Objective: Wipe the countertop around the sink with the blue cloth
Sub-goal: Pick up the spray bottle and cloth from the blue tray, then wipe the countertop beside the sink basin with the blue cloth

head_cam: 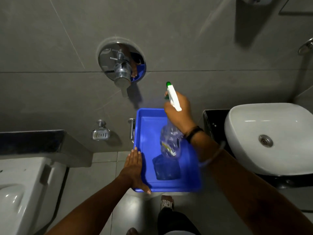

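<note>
Blue cloth (166, 168) lay folded near the tray (171, 187)'s near edge. Left hand (134, 170) gripped the tray's left rim; right hand (179, 110) clutched a spray bottle (170, 141). One-handed support risked tipping the tray.

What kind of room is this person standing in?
Most likely a bathroom: a white washbasin sits on a dark counter at the right, a chrome wall mixer and soap dish hang on grey tiles, and a toilet is at the left.

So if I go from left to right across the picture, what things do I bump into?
White ceramic toilet → shiny metal soap dish → left hand → blue plastic tray → black countertop → white oval sink.
</note>
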Action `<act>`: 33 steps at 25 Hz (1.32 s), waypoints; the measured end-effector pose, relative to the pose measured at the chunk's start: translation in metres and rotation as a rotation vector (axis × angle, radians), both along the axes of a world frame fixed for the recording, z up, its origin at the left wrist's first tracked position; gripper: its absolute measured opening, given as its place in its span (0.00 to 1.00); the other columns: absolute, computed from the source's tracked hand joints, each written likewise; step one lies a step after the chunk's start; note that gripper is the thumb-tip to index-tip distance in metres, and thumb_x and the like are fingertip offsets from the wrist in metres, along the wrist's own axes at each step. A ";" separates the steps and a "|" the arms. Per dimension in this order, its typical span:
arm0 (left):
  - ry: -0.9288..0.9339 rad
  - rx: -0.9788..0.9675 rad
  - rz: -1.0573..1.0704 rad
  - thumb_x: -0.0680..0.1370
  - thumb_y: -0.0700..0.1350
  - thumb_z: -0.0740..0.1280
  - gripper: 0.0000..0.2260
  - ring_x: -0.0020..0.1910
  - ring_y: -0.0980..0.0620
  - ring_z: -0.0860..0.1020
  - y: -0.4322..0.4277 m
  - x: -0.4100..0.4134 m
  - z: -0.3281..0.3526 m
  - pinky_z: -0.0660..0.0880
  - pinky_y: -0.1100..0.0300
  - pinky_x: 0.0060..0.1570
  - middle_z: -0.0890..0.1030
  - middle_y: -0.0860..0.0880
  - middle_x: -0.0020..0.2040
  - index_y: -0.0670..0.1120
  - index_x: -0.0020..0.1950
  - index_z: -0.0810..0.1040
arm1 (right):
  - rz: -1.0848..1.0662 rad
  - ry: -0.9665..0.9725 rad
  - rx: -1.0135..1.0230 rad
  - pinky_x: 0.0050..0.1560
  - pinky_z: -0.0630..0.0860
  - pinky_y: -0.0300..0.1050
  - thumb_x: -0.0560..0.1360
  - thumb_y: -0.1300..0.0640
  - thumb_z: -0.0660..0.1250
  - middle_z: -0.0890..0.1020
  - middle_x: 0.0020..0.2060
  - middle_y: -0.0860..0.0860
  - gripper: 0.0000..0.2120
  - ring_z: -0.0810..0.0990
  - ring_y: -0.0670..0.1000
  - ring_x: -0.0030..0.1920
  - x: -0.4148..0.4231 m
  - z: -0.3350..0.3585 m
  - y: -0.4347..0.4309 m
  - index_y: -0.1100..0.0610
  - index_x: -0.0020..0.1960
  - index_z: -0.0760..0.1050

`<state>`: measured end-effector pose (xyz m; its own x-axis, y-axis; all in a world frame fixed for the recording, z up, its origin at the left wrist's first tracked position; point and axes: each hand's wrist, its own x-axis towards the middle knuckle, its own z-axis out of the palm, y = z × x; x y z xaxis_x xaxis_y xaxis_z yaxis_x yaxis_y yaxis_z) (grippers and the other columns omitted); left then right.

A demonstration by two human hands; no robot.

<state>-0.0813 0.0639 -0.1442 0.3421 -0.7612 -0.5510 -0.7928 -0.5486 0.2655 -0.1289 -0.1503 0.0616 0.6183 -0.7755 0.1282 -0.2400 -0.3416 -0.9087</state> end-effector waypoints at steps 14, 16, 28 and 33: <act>0.222 -0.407 0.655 0.71 0.57 0.75 0.36 0.68 0.46 0.72 -0.042 -0.029 0.004 0.66 0.55 0.67 0.73 0.44 0.70 0.41 0.72 0.69 | 0.031 0.323 0.075 0.72 0.64 0.51 0.67 0.53 0.74 0.66 0.70 0.60 0.39 0.64 0.57 0.71 -0.016 -0.129 -0.035 0.60 0.72 0.60; 0.456 -0.340 0.976 0.69 0.47 0.79 0.25 0.53 0.47 0.78 -0.062 -0.043 -0.001 0.75 0.54 0.54 0.81 0.40 0.56 0.37 0.60 0.77 | 0.056 0.627 0.113 0.65 0.72 0.54 0.65 0.52 0.76 0.74 0.60 0.63 0.29 0.73 0.60 0.63 -0.065 -0.171 -0.020 0.64 0.61 0.71; 1.136 -0.316 1.285 0.75 0.41 0.71 0.13 0.53 0.41 0.82 -0.075 -0.074 0.015 0.79 0.50 0.53 0.85 0.39 0.54 0.38 0.58 0.81 | 0.091 0.617 0.819 0.31 0.68 0.42 0.68 0.63 0.74 0.75 0.29 0.54 0.11 0.74 0.51 0.32 -0.126 -0.187 -0.002 0.60 0.34 0.72; 1.458 -0.367 1.119 0.80 0.40 0.63 0.15 0.54 0.42 0.82 -0.080 -0.105 0.041 0.81 0.54 0.47 0.80 0.36 0.62 0.37 0.65 0.76 | 0.032 0.369 0.860 0.24 0.73 0.37 0.70 0.64 0.73 0.79 0.19 0.47 0.11 0.78 0.44 0.22 -0.186 -0.148 0.005 0.59 0.32 0.73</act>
